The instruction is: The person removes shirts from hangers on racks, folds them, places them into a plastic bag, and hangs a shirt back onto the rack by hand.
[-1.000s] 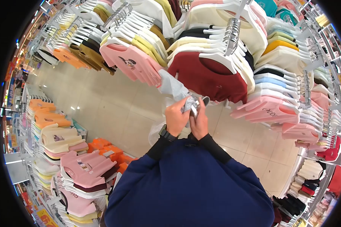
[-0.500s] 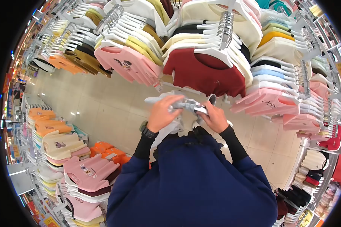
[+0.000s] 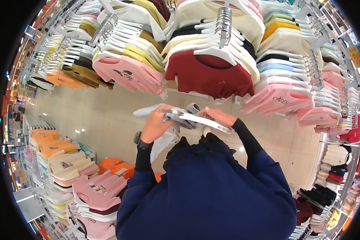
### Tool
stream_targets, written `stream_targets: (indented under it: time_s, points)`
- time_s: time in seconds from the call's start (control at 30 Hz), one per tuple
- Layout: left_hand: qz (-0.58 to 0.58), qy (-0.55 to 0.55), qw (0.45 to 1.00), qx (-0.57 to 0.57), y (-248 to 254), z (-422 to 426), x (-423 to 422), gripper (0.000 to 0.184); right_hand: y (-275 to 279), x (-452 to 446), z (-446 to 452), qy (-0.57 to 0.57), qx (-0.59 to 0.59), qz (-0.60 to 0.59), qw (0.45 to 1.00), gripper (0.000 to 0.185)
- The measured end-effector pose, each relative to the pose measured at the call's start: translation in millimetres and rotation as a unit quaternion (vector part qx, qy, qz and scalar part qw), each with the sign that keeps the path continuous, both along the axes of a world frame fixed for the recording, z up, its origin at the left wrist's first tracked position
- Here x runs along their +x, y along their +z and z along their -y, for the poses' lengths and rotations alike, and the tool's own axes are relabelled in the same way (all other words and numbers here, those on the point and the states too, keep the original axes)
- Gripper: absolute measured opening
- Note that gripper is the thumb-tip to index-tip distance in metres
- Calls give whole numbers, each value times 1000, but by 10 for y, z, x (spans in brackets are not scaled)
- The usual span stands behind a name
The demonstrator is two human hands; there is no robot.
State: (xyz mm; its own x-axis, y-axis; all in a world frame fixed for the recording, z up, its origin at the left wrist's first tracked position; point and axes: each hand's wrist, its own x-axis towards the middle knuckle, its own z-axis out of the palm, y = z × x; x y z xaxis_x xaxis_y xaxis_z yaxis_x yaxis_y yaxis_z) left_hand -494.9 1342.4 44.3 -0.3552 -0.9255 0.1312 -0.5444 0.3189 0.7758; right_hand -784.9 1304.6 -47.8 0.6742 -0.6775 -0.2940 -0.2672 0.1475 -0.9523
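A white clothes hanger [image 3: 206,121] lies slantwise in front of my chest, seen almost edge-on. My left hand [image 3: 154,125] is closed around its left end together with grey cloth of a garment [image 3: 184,123]. At the hanger's right half, my right hand [image 3: 220,116] has its fingers bent against the far side; part of them is hidden. A pale grey piece of cloth [image 3: 145,110] sticks out left of my left hand. Below that hand hangs a whitish, partly see-through sheet or bag [image 3: 164,143], whose kind I cannot make out.
Ahead, racks hold tops on white hangers, with a dark red top [image 3: 210,76] and a pink top [image 3: 126,72] in front. Another rack with a pink top [image 3: 98,190] stands at the lower left, near orange boxes [image 3: 118,166]. Tiled floor [image 3: 92,112] runs between the racks.
The hanger has turned, and its long white edge now shows. My right hand has shifted up along it, and my left hand has moved left. The view has shifted slightly over the racks.
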Motion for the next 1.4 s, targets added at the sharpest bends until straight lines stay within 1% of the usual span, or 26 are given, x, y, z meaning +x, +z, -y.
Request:
stream_targets:
  time_s: [0.07, 0.1, 0.17, 0.2, 0.3, 0.4, 0.47, 0.5, 0.6, 0.63, 0.67, 0.7, 0.73, 0.77, 0.83, 0.87, 0.9, 0.93, 1.0, 1.1, 1.13, 1.23, 1.3, 1.4]
  points:
    - [-26, 8, 999, 29, 101, -48, 89, 32, -77, -67, 111, 37, 69, -20, 997, 53]
    - [-30, 14, 999, 37, 112, -70, 134, 31, -164, -78, 130, 28, 112, -22, 993, 53]
    - [-40, 26, 998, 46, 151, -106, 188, 31, -457, -16, 122, 19, 30, -102, 994, 54]
    - [-46, 32, 997, 50, 183, -124, 201, 31, -481, 30, 113, 16, -12, -141, 990, 55]
    - [-42, 37, 998, 33, 320, -177, 201, 31, -525, 199, 21, -76, 41, -78, 993, 67]
    - [-29, 47, 998, 36, 357, -210, 222, 31, -789, 331, -23, -50, -67, -33, 996, 61]
    - [-26, 48, 998, 35, 388, -217, 228, 31, -1000, 398, -14, -77, -31, 7, 997, 46]
    - [-25, 48, 998, 35, 395, -224, 231, 31, -1021, 417, -8, -90, -12, 26, 996, 39]
    - [-25, 67, 997, 18, 324, -241, 273, 32, -1080, 382, 41, -247, 133, 47, 959, 24]
    - [-25, 90, 996, 1, 286, -239, 303, 32, -1140, 347, 65, -303, 112, 68, 944, 29]
    - [-26, 113, 993, -15, 236, -241, 342, 32, -1202, 256, 71, -323, 9, 99, 941, 29]
    - [-27, 136, 990, -32, 176, -240, 384, 32, -1097, 233, 85, -357, 9, 72, 931, 30]
    - [-37, 166, 985, -16, 90, -239, 440, 31, -859, 216, 101, -391, 9, 43, 919, 31]
    - [-47, 195, 980, 0, -6, -243, 512, 31, -552, 224, 117, -412, 55, 47, 908, 33]
    - [-51, 234, 970, 28, -53, -244, 586, 29, -532, 146, 168, -399, -9, 16, 917, 33]
    - [-55, 226, 972, 35, -75, -257, 595, 29, -530, 111, 196, -392, -41, 1, 919, 33]
    - [-59, 218, 973, 41, -78, -272, 595, 28, -499, 99, 226, -403, -53, 17, 914, 33]
    - [-63, 211, 974, 48, -81, -281, 593, 28, -470, 95, 238, -411, -41, 25, 910, 33]
    - [-51, 208, 977, 21, -75, -286, 540, 29, -398, 91, 260, -426, -18, 42, 904, 34]
    - [-49, 203, 978, 7, -72, -296, 526, 29, -431, 76, 320, -438, -15, 25, 899, 34]
    - [-51, 200, 979, 6, -74, -295, 526, 29, -430, 78, 324, -434, -31, 16, 900, 34]
    - [-70, 237, 969, -24, -135, -279, 499, 29, -371, 129, 319, -416, -83, -17, 906, 33]
    - [-58, 238, 969, -23, -180, -273, 504, 29, -279, 150, 297, -397, -123, -46, 909, 34]
    - [-32, 234, 971, -24, -208, -251, 480, 30, -159, 211, 261, -358, -220, -17, 907, 34]
